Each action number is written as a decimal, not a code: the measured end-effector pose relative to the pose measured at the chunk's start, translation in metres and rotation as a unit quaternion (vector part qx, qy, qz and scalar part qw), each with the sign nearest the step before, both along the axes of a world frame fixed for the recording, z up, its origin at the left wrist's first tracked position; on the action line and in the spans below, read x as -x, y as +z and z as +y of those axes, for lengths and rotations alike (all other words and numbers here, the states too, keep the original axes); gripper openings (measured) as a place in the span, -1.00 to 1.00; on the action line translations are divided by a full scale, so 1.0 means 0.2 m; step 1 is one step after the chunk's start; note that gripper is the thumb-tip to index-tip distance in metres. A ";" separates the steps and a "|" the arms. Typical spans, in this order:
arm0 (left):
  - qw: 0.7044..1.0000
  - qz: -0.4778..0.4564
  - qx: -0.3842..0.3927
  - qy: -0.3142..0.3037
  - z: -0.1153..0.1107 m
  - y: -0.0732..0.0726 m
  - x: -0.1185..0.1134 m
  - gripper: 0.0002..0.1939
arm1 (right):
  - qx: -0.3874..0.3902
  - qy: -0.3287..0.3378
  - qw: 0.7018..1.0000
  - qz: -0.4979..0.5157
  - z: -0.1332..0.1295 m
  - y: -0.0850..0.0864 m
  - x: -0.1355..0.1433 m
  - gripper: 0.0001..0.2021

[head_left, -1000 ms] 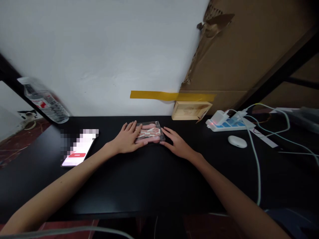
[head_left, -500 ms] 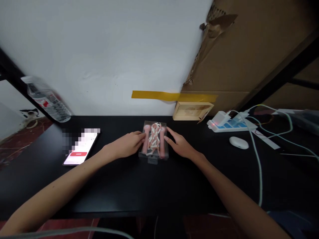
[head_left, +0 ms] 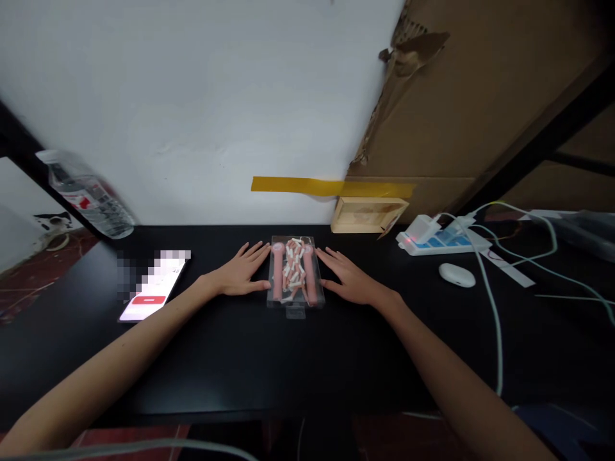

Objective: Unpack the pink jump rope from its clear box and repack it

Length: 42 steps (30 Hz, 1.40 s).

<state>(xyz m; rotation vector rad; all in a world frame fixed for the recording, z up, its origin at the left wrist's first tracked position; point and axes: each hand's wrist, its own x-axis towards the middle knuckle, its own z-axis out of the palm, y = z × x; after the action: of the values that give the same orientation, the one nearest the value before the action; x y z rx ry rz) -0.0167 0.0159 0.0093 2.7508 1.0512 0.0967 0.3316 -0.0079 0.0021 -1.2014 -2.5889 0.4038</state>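
Observation:
A clear plastic box (head_left: pixel 295 303) lies flat on the black table, its hang tab pointing towards me. Inside it a beaded jump rope (head_left: pixel 295 269) shows two pink handles, one along each side, with pink and white beads bunched between them. My left hand (head_left: pixel 241 272) rests palm down at the box's left side, fingers spread, thumb tip at its edge. On the right side my right hand (head_left: pixel 350 276) lies with fingers stretched out, fingertips and thumb at the box edge. Neither hand is closed around the box.
A lit phone (head_left: pixel 156 285) lies on the left, near a water bottle (head_left: pixel 91 195) by the wall. Behind the box stands a small wooden frame (head_left: pixel 368 214). To the right are a power strip (head_left: pixel 439 242) with cables and a white oval case (head_left: pixel 457 274).
My hands have loosened from the box's sides; the left fingers have spread and stretched out onto the table. The box now lies flatter and straighter between them.

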 end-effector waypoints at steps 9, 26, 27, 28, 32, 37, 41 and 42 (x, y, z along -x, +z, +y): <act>0.998 -0.028 -0.023 0.041 -0.02 -0.03 -0.04 -0.01 | -0.052 -0.053 0.996 -0.057 0.01 -0.05 0.03 -0.37; 1.000 -0.015 -0.024 0.003 0.00 -0.01 0.01 -0.23 | 0.014 -0.042 0.998 -0.049 -0.01 0.02 0.00 -0.19; 1.000 -0.012 -0.028 0.006 0.00 -0.01 0.01 -0.23 | 0.009 -0.038 0.998 -0.046 0.00 0.02 0.00 -0.22; 0.999 -0.009 -0.032 0.010 -0.01 -0.01 0.00 -0.22 | 0.004 -0.033 0.998 -0.044 0.00 0.01 -0.01 -0.26; 0.999 0.003 -0.048 0.019 -0.03 0.00 -0.02 -0.15 | -0.012 -0.021 0.999 -0.047 0.01 -0.01 -0.02 -0.33; 0.998 0.000 -0.055 0.019 -0.03 -0.01 -0.02 -0.17 | -0.031 -0.024 0.997 -0.064 0.01 -0.03 -0.02 -0.34; 0.998 0.001 -0.058 0.021 -0.02 -0.01 -0.02 -0.18 | -0.044 -0.024 0.996 -0.070 0.01 -0.04 -0.02 -0.34; 0.998 0.000 -0.058 0.021 -0.02 -0.02 -0.01 -0.18 | -0.044 -0.026 0.996 -0.073 0.01 -0.04 -0.02 -0.34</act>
<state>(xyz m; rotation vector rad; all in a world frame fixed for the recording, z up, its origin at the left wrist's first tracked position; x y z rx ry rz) -0.0138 0.0110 0.0063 2.8315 1.1377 0.1694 0.3347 -0.0061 -0.0060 -1.3098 -2.6594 0.1958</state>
